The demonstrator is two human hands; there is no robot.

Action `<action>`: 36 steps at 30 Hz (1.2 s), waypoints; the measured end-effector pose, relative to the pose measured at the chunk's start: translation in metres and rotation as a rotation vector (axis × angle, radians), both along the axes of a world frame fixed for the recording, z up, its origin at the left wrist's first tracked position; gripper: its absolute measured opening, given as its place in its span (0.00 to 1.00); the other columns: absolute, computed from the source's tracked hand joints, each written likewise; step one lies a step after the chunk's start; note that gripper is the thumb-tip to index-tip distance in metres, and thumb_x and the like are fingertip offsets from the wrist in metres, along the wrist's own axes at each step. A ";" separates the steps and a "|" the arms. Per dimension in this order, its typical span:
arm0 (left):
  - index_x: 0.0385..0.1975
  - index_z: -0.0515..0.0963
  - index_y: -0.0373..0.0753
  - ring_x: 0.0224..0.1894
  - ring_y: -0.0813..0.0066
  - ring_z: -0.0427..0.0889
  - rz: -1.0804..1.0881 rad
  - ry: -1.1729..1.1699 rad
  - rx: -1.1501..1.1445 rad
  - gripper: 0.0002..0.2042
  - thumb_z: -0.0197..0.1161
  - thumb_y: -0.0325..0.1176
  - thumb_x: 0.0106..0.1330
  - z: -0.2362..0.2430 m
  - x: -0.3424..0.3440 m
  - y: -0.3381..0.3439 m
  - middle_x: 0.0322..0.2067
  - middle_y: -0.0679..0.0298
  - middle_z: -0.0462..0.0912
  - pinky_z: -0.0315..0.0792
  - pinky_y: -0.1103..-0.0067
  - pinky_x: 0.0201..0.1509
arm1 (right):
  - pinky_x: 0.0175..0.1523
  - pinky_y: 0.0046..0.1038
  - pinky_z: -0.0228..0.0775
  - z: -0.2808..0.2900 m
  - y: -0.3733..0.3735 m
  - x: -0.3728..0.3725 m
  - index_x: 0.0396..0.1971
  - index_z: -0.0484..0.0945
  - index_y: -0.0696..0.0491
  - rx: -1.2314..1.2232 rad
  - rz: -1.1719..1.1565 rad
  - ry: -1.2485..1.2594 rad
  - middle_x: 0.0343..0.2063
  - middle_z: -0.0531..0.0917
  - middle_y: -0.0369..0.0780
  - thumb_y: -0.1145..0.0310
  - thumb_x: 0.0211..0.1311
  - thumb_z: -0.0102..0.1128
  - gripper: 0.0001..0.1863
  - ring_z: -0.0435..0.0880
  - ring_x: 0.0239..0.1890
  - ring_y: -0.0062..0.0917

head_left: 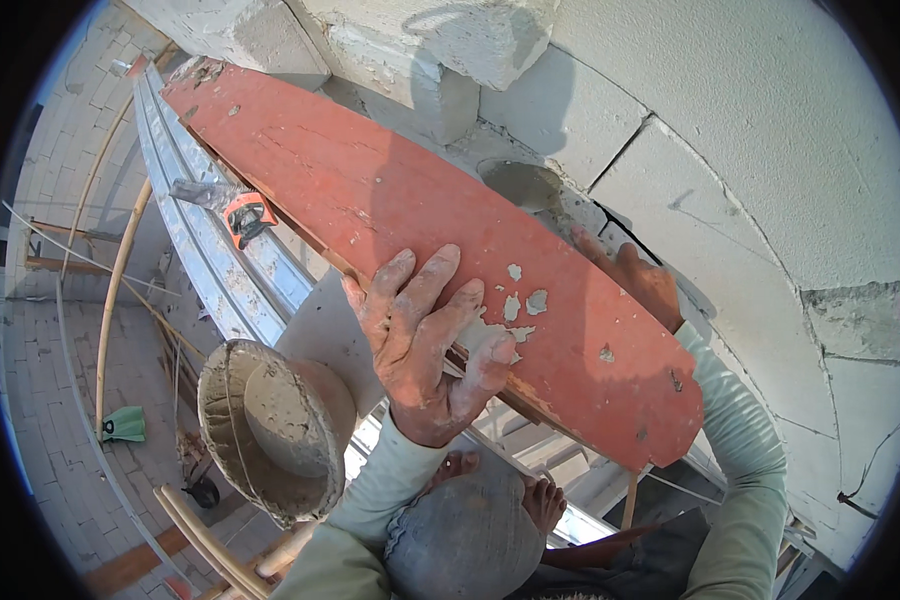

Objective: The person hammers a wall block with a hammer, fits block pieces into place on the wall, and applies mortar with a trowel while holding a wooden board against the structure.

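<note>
A long red-painted board (370,210) with chipped paint and grey mortar smears slants across the middle. My left hand (425,340), dusted with mortar, lies on its near edge and face, fingers spread. Under its fingertips and thumb are grey mortar flakes (512,307). My right hand (650,285) reaches around the board's right end and grips its far edge beside the wall; part of its fingers is hidden by the board. Left of my left forearm stands a mortar-caked bucket (275,430) with grey mortar inside.
A pale block wall (730,260) rises along the far and right side, with loose blocks (440,60) at the top. Ribbed metal decking (195,230) runs below the board, bearing a tool with an orange part (248,217). Bamboo poles (120,300) stand over a lower floor at left.
</note>
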State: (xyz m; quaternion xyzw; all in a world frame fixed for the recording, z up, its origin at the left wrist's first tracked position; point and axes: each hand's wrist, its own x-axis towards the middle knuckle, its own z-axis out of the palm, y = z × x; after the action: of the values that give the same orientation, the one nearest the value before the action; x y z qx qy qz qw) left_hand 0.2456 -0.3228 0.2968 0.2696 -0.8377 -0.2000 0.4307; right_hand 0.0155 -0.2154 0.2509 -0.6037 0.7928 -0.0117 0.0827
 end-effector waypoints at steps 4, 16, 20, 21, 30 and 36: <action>0.37 0.82 0.40 0.60 0.54 0.66 0.011 0.009 -0.021 0.17 0.67 0.45 0.53 0.001 -0.006 0.001 0.50 0.58 0.79 0.44 0.53 0.68 | 0.21 0.39 0.70 0.002 -0.018 -0.004 0.64 0.63 0.41 -0.108 -0.041 -0.041 0.25 0.73 0.52 0.57 0.60 0.54 0.30 0.79 0.18 0.40; 0.40 0.80 0.37 0.61 0.52 0.66 -0.013 -0.027 -0.062 0.19 0.62 0.48 0.60 0.001 -0.008 0.003 0.51 0.57 0.78 0.46 0.55 0.68 | 0.22 0.37 0.71 -0.014 -0.015 -0.011 0.65 0.62 0.42 -0.166 0.038 -0.052 0.27 0.75 0.53 0.68 0.59 0.53 0.31 0.80 0.19 0.39; 0.40 0.80 0.36 0.61 0.52 0.65 -0.026 -0.059 -0.106 0.18 0.59 0.46 0.62 0.002 -0.005 0.002 0.51 0.56 0.78 0.49 0.57 0.67 | 0.20 0.37 0.70 -0.007 0.009 -0.003 0.64 0.62 0.43 -0.156 -0.015 -0.064 0.26 0.75 0.51 0.65 0.57 0.56 0.32 0.79 0.17 0.37; 0.40 0.80 0.36 0.61 0.52 0.65 -0.020 -0.065 -0.108 0.18 0.59 0.46 0.62 0.000 -0.005 0.002 0.51 0.56 0.78 0.49 0.57 0.67 | 0.19 0.37 0.69 -0.010 0.012 -0.002 0.64 0.62 0.43 -0.146 -0.037 -0.066 0.25 0.74 0.51 0.64 0.56 0.57 0.33 0.78 0.16 0.37; 0.40 0.79 0.35 0.60 0.50 0.64 -0.030 0.025 -0.083 0.16 0.58 0.42 0.63 -0.006 -0.005 0.000 0.51 0.52 0.77 0.55 0.59 0.66 | 0.18 0.37 0.68 -0.015 0.019 -0.007 0.65 0.62 0.46 -0.148 -0.085 -0.062 0.23 0.74 0.50 0.69 0.56 0.55 0.33 0.79 0.17 0.36; 0.40 0.79 0.35 0.61 0.52 0.64 -0.058 0.039 -0.075 0.16 0.58 0.42 0.63 -0.005 -0.015 -0.001 0.51 0.53 0.77 0.55 0.59 0.66 | 0.22 0.37 0.71 -0.015 -0.031 -0.017 0.63 0.65 0.47 -0.244 -0.048 0.053 0.24 0.75 0.50 0.75 0.55 0.56 0.32 0.80 0.19 0.37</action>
State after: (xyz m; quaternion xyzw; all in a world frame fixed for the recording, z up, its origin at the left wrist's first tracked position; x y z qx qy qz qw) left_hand 0.2308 -0.3236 0.2918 0.2251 -0.8435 -0.1861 0.4508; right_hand -0.0017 -0.2464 0.2360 -0.5902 0.8016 -0.0942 -0.0125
